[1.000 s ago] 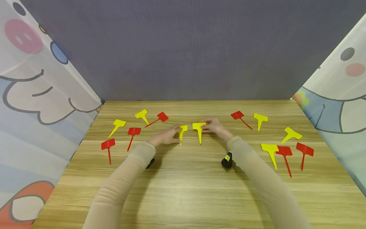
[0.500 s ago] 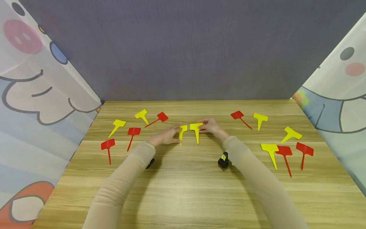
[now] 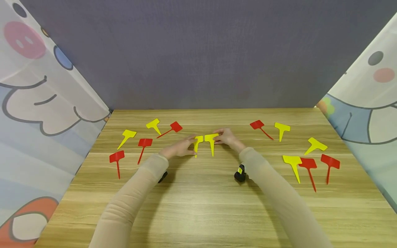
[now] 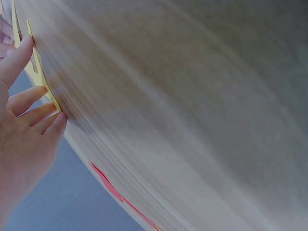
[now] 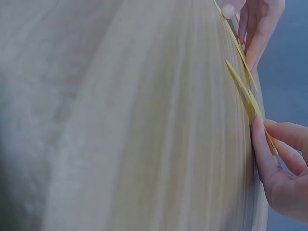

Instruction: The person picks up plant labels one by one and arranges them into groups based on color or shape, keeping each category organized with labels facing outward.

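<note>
Two yellow T-shaped plant labels are side by side at mid-table in the head view, points toward me, their heads almost meeting. My left hand (image 3: pixel 182 146) spans the left plant label (image 3: pixel 200 138), thumb near its point and fingers at its head, partly covering it. In the left wrist view that hand's fingertips (image 4: pixel 60 118) are at the label's edge, close against the wood. My right hand (image 3: pixel 227 137) pinches the right plant label (image 3: pixel 211 138) by the side of its head. The right wrist view shows this label (image 5: pixel 244 92) between thumb and fingers, slightly tilted.
Several red and yellow labels lie spread at both sides, such as a red label (image 3: pixel 145 142) at left and a yellow label (image 3: pixel 282 127) at right. At right, a yellow label (image 3: pixel 292 160) overlaps a red label (image 3: pixel 308 163). A grey panel (image 3: pixel 214 55) stands behind the wooden table (image 3: pixel 198 213).
My right hand has slid left with its yellow plant label, narrowing the gap to the left one. My left hand and its label have stayed put.
</note>
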The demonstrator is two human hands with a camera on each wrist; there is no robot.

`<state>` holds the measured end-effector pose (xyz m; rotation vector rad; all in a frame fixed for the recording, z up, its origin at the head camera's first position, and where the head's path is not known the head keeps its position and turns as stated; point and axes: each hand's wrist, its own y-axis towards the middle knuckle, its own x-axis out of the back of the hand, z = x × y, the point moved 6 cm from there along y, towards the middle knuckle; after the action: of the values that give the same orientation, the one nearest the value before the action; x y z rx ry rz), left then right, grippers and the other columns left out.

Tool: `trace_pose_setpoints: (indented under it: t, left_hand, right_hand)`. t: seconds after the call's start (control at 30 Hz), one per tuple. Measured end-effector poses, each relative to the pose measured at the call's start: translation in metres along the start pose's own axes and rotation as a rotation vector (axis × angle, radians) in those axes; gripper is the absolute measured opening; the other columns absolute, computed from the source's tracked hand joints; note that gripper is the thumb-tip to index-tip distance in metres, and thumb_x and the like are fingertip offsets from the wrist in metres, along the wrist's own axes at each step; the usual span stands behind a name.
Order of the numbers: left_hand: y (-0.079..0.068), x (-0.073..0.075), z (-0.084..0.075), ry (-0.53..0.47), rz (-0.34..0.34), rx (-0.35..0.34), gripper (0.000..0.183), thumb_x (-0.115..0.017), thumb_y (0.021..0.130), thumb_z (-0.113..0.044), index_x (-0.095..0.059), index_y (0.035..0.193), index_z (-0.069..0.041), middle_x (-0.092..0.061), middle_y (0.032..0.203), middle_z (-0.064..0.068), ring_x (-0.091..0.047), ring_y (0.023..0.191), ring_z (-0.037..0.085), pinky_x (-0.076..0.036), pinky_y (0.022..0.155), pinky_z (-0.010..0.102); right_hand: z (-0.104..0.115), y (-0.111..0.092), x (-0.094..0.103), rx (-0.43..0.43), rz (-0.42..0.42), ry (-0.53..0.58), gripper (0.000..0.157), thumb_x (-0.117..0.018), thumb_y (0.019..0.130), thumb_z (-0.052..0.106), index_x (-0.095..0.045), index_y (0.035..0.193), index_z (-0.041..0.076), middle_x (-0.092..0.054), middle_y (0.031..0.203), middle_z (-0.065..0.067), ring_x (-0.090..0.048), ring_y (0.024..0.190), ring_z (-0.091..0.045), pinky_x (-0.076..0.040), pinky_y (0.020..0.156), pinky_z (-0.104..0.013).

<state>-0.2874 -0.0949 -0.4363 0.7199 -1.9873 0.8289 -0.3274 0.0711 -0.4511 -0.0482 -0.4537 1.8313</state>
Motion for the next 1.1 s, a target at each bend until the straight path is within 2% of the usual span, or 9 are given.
trace_pose_setpoints:
  t: [0.17, 0.3, 0.43, 0.57, 0.63, 0.8, 0.87, 0.97, 1.1]
  left_hand:
    - [0.0, -0.001, 0.004, -0.024, 0.001, -0.02, 0.072, -0.056, 0.084, -0.04, -0.03, 0.135, 0.002, -0.01, 0.147, 0.014, -0.015, 0.133, 0.029, -0.02, 0.106, 0.04]
    - [-0.002, 0.001, 0.0, -0.013, -0.001, -0.004, 0.068, -0.058, 0.085, -0.032, -0.03, 0.135, 0.003, -0.011, 0.146, 0.016, -0.014, 0.132, 0.03, -0.018, 0.106, 0.042]
    - [-0.003, 0.002, -0.005, 0.035, -0.016, -0.01, 0.065, -0.059, 0.085, -0.028, -0.031, 0.134, 0.004, -0.013, 0.145, 0.019, -0.016, 0.132, 0.032, -0.02, 0.105, 0.042]
    - [-0.003, 0.002, -0.005, 0.056, -0.027, -0.021, 0.066, -0.059, 0.085, -0.03, -0.032, 0.134, 0.005, -0.015, 0.144, 0.02, -0.019, 0.131, 0.033, -0.021, 0.105, 0.042]
    - [-0.003, 0.002, -0.005, 0.055, -0.029, -0.022, 0.066, -0.059, 0.085, -0.03, -0.031, 0.134, 0.004, -0.015, 0.144, 0.02, -0.019, 0.131, 0.033, -0.022, 0.105, 0.042]
    - [-0.003, 0.003, -0.005, 0.051, -0.029, -0.022, 0.066, -0.059, 0.085, -0.029, -0.031, 0.134, 0.005, -0.014, 0.144, 0.019, -0.019, 0.13, 0.033, -0.022, 0.105, 0.042]
    - [-0.004, 0.003, -0.006, 0.049, -0.031, -0.024, 0.066, -0.06, 0.084, -0.029, -0.032, 0.134, 0.005, -0.015, 0.144, 0.02, -0.02, 0.13, 0.034, -0.022, 0.105, 0.043]
    - [-0.005, 0.003, -0.006, 0.043, -0.033, -0.028, 0.066, -0.06, 0.084, -0.028, -0.032, 0.133, 0.006, -0.015, 0.144, 0.02, -0.02, 0.13, 0.034, -0.022, 0.104, 0.043]
    - [-0.004, 0.003, -0.006, 0.042, -0.036, -0.036, 0.065, -0.061, 0.084, -0.026, -0.032, 0.133, 0.007, -0.016, 0.143, 0.022, -0.02, 0.13, 0.035, -0.022, 0.105, 0.043]
  right_hand:
    - [0.003, -0.001, -0.002, 0.01, -0.005, -0.037, 0.039, -0.055, 0.081, -0.011, -0.049, 0.119, -0.01, -0.042, 0.081, -0.011, -0.061, 0.068, -0.017, -0.052, 0.069, -0.029]
    - [0.013, -0.011, -0.005, 0.052, 0.006, -0.079, 0.037, -0.055, 0.081, -0.011, -0.049, 0.117, -0.014, -0.046, 0.085, -0.017, -0.063, 0.072, -0.023, -0.052, 0.068, -0.028]
    - [0.031, -0.027, -0.01, 0.088, -0.007, -0.202, 0.035, -0.053, 0.081, -0.012, -0.047, 0.115, -0.018, -0.049, 0.092, -0.028, -0.063, 0.081, -0.032, -0.052, 0.069, -0.031]
    - [0.017, -0.008, -0.008, 0.152, -0.043, -0.353, 0.033, -0.059, 0.08, -0.006, -0.054, 0.112, -0.012, -0.056, 0.097, -0.026, -0.063, 0.074, -0.027, -0.053, 0.063, -0.028]
    - [-0.022, 0.042, 0.0, 0.231, -0.07, -0.437, 0.031, -0.065, 0.078, 0.002, -0.06, 0.107, -0.006, -0.06, 0.094, -0.02, -0.06, 0.068, -0.02, -0.051, 0.058, -0.026]
    - [-0.15, 0.201, 0.026, 0.354, -0.116, -0.591, 0.037, -0.077, 0.065, 0.038, -0.069, 0.098, 0.022, -0.064, 0.095, 0.002, -0.049, 0.074, -0.017, -0.041, 0.06, -0.031]
    - [-0.165, 0.22, 0.029, 0.348, -0.113, -0.611, 0.039, -0.076, 0.062, 0.045, -0.068, 0.096, 0.027, -0.063, 0.096, 0.006, -0.049, 0.077, -0.016, -0.041, 0.063, -0.033]
    - [-0.152, 0.203, 0.026, 0.339, -0.114, -0.634, 0.035, -0.076, 0.067, 0.035, -0.069, 0.097, 0.02, -0.063, 0.096, 0.002, -0.049, 0.078, -0.017, -0.042, 0.066, -0.032]
    - [-0.067, 0.101, 0.011, 0.285, -0.107, -0.638, 0.027, -0.073, 0.073, 0.016, -0.068, 0.098, 0.007, -0.064, 0.097, -0.007, -0.053, 0.083, -0.021, -0.045, 0.072, -0.034]
